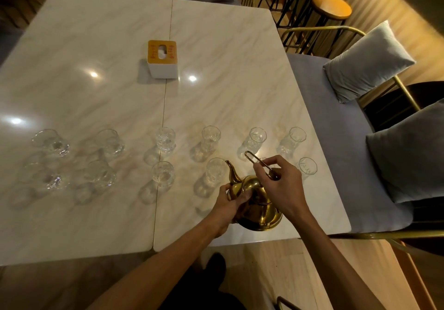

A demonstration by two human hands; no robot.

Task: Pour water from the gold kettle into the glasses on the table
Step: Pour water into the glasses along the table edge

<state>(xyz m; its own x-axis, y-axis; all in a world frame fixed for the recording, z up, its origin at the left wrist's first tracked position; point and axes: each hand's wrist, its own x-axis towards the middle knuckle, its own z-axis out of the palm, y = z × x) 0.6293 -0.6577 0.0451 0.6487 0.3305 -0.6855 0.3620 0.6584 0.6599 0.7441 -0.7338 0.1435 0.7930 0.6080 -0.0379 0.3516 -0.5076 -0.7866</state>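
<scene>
The gold kettle (pixel 260 210) is near the table's front right edge, tilted so its spout (pixel 232 173) points up and left toward a tall glass (pixel 215 173). My right hand (pixel 280 185) grips the thin wire handle (pixel 258 163) above the lid. My left hand (pixel 230 204) holds the kettle's body at the base of the spout. Several clear glasses stand in two rows across the marble table (pixel 216 81): tall ones (pixel 255 139) on the right, rounder ones (pixel 109 141) on the left. One glass (pixel 307 167) shows just right of my right hand.
A white tissue box with a wooden top (pixel 162 59) sits mid-table on the seam between the two tabletops. A grey bench with cushions (pixel 367 62) runs along the right side. Round stools (pixel 331 6) stand at the back right.
</scene>
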